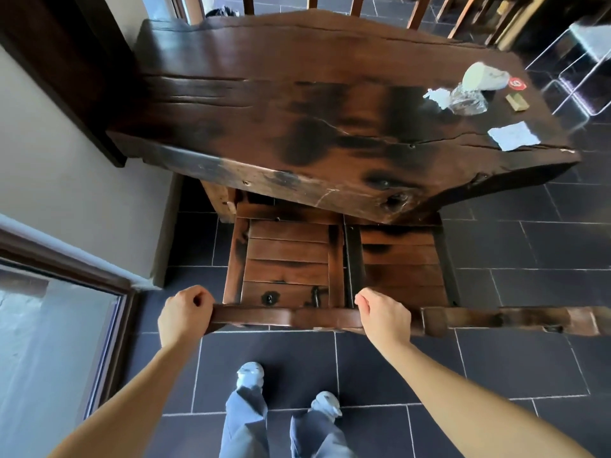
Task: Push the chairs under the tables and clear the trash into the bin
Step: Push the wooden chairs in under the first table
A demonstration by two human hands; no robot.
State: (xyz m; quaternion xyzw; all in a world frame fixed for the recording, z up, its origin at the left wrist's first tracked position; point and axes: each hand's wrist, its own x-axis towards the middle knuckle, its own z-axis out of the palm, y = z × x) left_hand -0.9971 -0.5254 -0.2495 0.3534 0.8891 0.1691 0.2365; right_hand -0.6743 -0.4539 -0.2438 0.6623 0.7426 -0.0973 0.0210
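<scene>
Both forearms reach down into view, and the left hand (185, 312) and right hand (383, 317) sit on the top rail of a wooden chair (287, 269), the fingers of each curled and clenched around that rail, one at either end. Below them the person's shoes stand on the dark tiled floor (496, 358), just behind the chair. Judging by how things lie, the chair-pushing part is under way but not finished: the front of the slatted seat is already beneath the edge of the heavy wooden counter (297, 110), while most of the seat and the back rail remain clear of it. A second chair (403, 256) stands touching this one on its right, tucked in about as far. Beyond the counter, slats of further chairs show at its far edge; whether those are pushed in cannot be told. The trash part looks untouched. At the counter's far right end lie a tipped white paper cup (479, 76), a crumpled white napkin (438, 97) beside it, a clear plastic wrapper (469, 100) against the cup, a flat white paper (512, 135) near the counter's corner, a small tan packet (516, 102) and a round red sticker or coaster (516, 83). The cup lies on its side and its contents cannot be seen. No bin is in view.
</scene>
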